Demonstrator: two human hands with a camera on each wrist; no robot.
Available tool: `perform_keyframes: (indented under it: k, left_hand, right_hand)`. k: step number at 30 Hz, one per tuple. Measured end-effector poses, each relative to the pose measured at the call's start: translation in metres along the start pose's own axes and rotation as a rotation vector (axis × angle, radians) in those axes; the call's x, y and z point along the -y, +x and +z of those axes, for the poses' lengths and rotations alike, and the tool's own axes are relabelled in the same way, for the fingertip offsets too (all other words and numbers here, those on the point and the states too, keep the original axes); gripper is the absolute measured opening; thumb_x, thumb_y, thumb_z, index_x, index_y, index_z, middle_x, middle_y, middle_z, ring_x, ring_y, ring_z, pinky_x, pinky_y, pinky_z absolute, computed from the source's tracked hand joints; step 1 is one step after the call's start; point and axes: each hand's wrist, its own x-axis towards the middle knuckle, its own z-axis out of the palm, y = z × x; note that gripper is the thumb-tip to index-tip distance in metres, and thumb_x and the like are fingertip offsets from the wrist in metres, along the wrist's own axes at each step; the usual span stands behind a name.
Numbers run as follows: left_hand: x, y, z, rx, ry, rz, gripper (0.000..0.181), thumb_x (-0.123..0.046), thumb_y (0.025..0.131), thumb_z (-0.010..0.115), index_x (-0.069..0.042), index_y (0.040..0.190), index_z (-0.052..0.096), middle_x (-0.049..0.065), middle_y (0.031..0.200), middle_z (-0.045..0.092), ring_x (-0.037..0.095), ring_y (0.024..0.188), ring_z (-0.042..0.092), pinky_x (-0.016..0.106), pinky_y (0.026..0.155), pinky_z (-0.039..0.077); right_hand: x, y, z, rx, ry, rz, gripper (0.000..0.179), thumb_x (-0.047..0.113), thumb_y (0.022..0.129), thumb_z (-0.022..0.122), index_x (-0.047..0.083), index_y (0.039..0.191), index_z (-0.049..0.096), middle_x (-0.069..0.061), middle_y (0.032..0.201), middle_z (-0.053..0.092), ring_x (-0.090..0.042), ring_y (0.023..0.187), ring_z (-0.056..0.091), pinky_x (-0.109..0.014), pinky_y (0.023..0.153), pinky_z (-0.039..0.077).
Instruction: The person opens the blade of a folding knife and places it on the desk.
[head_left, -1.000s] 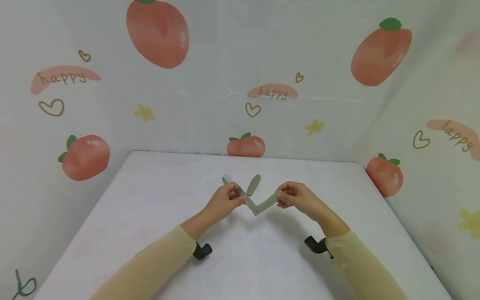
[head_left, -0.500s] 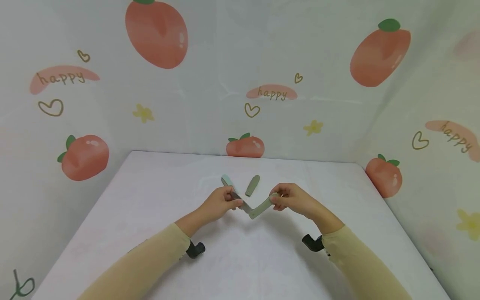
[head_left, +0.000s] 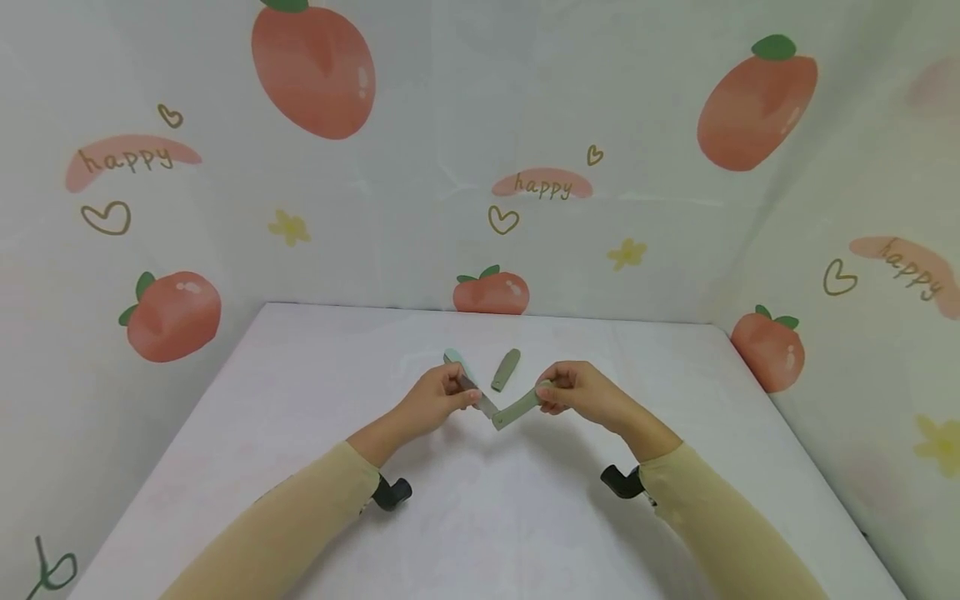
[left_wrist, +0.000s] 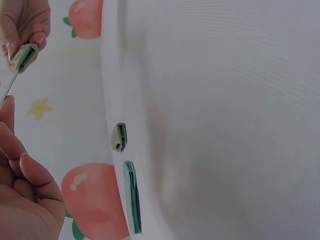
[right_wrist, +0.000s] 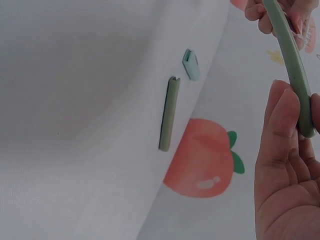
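Note:
A folding knife with a sage-green handle [head_left: 517, 409] is held in the air, partly unfolded into a V with its pivot end lowest. My right hand [head_left: 585, 396] pinches the far end of the handle between thumb and fingers; the right wrist view shows this grip on the green handle [right_wrist: 295, 70] closely. With thumb and fingers my left hand [head_left: 429, 402] pinches the blade [head_left: 487, 407], whose tip end is hidden by the fingers. In the left wrist view the thin blade [left_wrist: 8, 90] runs from the handle [left_wrist: 25, 57] to the left fingertips.
Behind the hands, a folded green knife [head_left: 506, 370] and a folded mint knife [head_left: 454, 358] lie on the white table [head_left: 480, 533]. The left hand partly covers the mint one. A printed curtain [head_left: 420, 167] stands at the table's back and sides.
Both hands have shifted slightly left with the knife, dipping a little and then rising again. The V between handle and blade looks much the same. The two knives on the table have stayed put.

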Motion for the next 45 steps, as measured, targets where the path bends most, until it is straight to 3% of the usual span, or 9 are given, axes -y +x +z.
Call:
perform_keyframes:
  k: [3, 6, 13, 18, 25, 33, 41, 45]
  left_hand:
    - [0.000, 0.001, -0.002, -0.018, -0.001, 0.010, 0.014, -0.008, 0.098, 0.065, 0.000, 0.090, 0.055, 0.007, 0.087, 0.070, 0.025, 0.083, 0.062, 0.037, 0.077, 0.048]
    - [0.005, 0.004, -0.002, -0.050, -0.017, 0.009, 0.013, -0.010, 0.097, 0.066, -0.001, 0.092, 0.057, 0.007, 0.087, 0.071, 0.024, 0.081, 0.060, 0.035, 0.076, 0.047]
    - [0.007, 0.010, 0.001, -0.198, -0.131, -0.003, 0.014, -0.008, 0.097, 0.066, 0.001, 0.091, 0.056, 0.004, 0.083, 0.070, 0.013, 0.074, 0.054, 0.031, 0.069, 0.045]
    - [0.006, 0.014, 0.006, -0.293, -0.224, -0.030, 0.016, -0.009, 0.097, 0.067, -0.001, 0.091, 0.055, 0.005, 0.083, 0.070, 0.013, 0.070, 0.046, 0.026, 0.064, 0.037]
    - [0.006, 0.019, 0.012, -0.400, -0.313, -0.039, 0.014, -0.009, 0.097, 0.067, -0.003, 0.090, 0.055, 0.012, 0.089, 0.074, 0.013, 0.072, 0.049, 0.025, 0.067, 0.038]
    - [0.004, 0.024, 0.017, -0.497, -0.383, -0.033, 0.013, -0.007, 0.097, 0.066, -0.003, 0.091, 0.055, 0.005, 0.084, 0.075, 0.008, 0.065, 0.043, 0.021, 0.061, 0.037]
    - [0.001, 0.029, 0.028, -0.616, -0.560, -0.113, 0.014, -0.008, 0.096, 0.067, -0.006, 0.091, 0.054, -0.001, 0.080, 0.072, 0.008, 0.063, 0.043, 0.022, 0.059, 0.035]
    - [0.001, 0.029, 0.031, -0.648, -0.588, -0.143, 0.014, -0.010, 0.096, 0.067, -0.007, 0.091, 0.054, -0.002, 0.079, 0.073, 0.008, 0.063, 0.044, 0.021, 0.058, 0.035]
  right_hand:
    - [0.000, 0.000, 0.000, -0.020, 0.021, 0.012, 0.020, 0.011, 0.099, 0.064, -0.007, 0.107, 0.062, -0.023, 0.096, 0.070, -0.037, 0.092, 0.069, -0.035, 0.081, 0.057]
    - [-0.002, 0.001, -0.001, -0.042, 0.052, 0.012, 0.021, 0.009, 0.099, 0.063, -0.010, 0.109, 0.060, -0.020, 0.094, 0.071, -0.029, 0.088, 0.070, -0.035, 0.081, 0.057]
    - [-0.005, 0.004, 0.000, -0.148, 0.192, 0.010, 0.022, 0.007, 0.100, 0.061, -0.012, 0.110, 0.057, -0.010, 0.091, 0.071, -0.014, 0.083, 0.069, -0.030, 0.080, 0.057]
    - [-0.005, 0.006, 0.003, -0.228, 0.296, -0.020, 0.017, 0.005, 0.100, 0.059, -0.010, 0.107, 0.056, -0.004, 0.087, 0.071, -0.012, 0.079, 0.069, -0.028, 0.079, 0.056]
    - [-0.001, 0.011, 0.008, -0.309, 0.371, -0.013, 0.014, 0.003, 0.102, 0.057, -0.009, 0.107, 0.055, -0.002, 0.084, 0.070, -0.011, 0.079, 0.069, -0.025, 0.079, 0.056]
    - [-0.002, 0.017, 0.013, -0.391, 0.511, 0.026, 0.012, 0.002, 0.102, 0.055, -0.008, 0.108, 0.054, -0.004, 0.085, 0.069, -0.009, 0.076, 0.069, -0.023, 0.077, 0.056]
    - [-0.003, 0.021, 0.019, -0.433, 0.618, 0.052, 0.007, 0.004, 0.103, 0.055, -0.002, 0.106, 0.055, -0.004, 0.083, 0.070, -0.009, 0.075, 0.069, -0.021, 0.076, 0.055]
    - [-0.004, 0.021, 0.021, -0.434, 0.640, 0.056, 0.006, 0.006, 0.102, 0.056, 0.000, 0.104, 0.056, -0.004, 0.082, 0.071, -0.009, 0.074, 0.069, -0.021, 0.076, 0.055]
